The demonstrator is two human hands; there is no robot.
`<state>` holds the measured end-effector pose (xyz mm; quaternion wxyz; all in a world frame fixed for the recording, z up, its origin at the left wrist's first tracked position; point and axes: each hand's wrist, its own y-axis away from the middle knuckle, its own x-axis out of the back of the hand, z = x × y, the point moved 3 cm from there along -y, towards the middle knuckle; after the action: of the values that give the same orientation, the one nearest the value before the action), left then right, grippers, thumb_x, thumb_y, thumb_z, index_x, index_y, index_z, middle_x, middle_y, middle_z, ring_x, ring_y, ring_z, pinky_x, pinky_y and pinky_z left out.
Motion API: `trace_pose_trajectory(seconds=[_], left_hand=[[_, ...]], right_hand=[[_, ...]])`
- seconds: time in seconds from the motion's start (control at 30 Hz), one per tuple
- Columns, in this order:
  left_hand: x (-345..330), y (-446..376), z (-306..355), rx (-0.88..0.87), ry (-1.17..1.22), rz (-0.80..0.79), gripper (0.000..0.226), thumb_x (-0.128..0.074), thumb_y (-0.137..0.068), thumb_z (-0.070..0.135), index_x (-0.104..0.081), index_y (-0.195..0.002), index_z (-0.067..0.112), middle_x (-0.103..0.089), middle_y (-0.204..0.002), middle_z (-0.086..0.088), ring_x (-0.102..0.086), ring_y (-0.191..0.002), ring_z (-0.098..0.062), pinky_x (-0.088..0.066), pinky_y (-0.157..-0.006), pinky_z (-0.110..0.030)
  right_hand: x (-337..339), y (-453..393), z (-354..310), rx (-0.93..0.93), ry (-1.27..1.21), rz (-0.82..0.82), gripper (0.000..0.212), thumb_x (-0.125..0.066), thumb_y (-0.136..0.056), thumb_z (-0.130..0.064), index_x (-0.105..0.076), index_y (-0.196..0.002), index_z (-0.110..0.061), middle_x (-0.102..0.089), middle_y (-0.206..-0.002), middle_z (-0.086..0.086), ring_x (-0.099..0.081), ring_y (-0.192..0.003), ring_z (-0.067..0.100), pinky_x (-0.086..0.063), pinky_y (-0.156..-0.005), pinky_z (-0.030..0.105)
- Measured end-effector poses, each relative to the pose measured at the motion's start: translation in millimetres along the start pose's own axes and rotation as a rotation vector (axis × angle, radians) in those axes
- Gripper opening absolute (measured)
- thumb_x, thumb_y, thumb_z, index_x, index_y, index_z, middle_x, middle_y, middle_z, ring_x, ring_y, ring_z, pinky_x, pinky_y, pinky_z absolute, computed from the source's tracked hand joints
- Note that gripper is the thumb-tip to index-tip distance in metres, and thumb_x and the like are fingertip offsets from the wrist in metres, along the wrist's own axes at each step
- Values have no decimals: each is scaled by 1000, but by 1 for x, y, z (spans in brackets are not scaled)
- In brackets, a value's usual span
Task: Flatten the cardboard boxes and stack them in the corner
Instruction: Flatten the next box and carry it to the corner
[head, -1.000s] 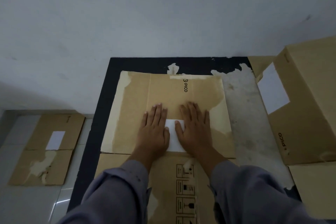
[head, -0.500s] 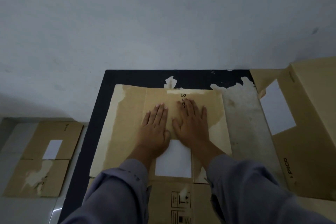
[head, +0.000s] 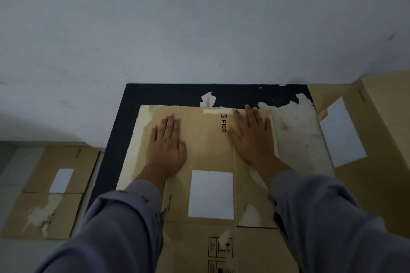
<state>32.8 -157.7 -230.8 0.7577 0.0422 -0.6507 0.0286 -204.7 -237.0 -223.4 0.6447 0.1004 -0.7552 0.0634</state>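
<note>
Both hands press flat, fingers straight and spread: the left hand [head: 168, 144] and right hand [head: 251, 137] lie on the brown flattened cardboard box [head: 206, 153] with a white label [head: 210, 194], at frame centre on a black mat [head: 115, 139] against the grey wall [head: 199, 24]. Another flattened brown box [head: 53, 193] lies on the floor lower left; a tan cardboard box [head: 381, 144] sits at right.
</note>
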Motion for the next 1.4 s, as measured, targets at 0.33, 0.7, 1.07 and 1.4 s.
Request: trace_pose_trajectory(seconds=[0.33,0.7,1.07,1.4], left_hand=[[-2,108,7,30,65,-43,75,-2,-90,46,-4,-155,9,3,-162,-8,7,-149,-21,3,-121,-42],[-2,247,-19,122,34,-32,70,-3,-95,53,-4,-155,19,2,-163,-6,8,-149,-24,3,-119,-53],[45,303,-44,642,189,-94,109,-55,-73,76,-16,-147,7,-33,-143,-18,-37,-126,-40,-35,-101,-52],[82,349,-49,709,570,51,76,-78,-71,54,-44,-117,3,-58,-113,-16,-58,-105,-36,-46,-79,-43]], right_hand=[[0,112,-30,-97,-33,-76,62,-21,-100,-49,-6,-154,-23,-1,-163,6,3,-150,27,-2,-120,52],[-9,285,-41,-362,10,31,65,-25,-92,-61,-27,-150,-31,-24,-158,8,-18,-142,48,-21,-112,59],[25,332,-25,-790,-443,67,71,-59,-87,-53,-33,-134,-7,-53,-129,21,-54,-114,42,-47,-91,48],[56,374,-40,-633,-481,179,48,-58,-92,-43,-43,-121,-7,-65,-107,16,-64,-97,36,-46,-72,34]])
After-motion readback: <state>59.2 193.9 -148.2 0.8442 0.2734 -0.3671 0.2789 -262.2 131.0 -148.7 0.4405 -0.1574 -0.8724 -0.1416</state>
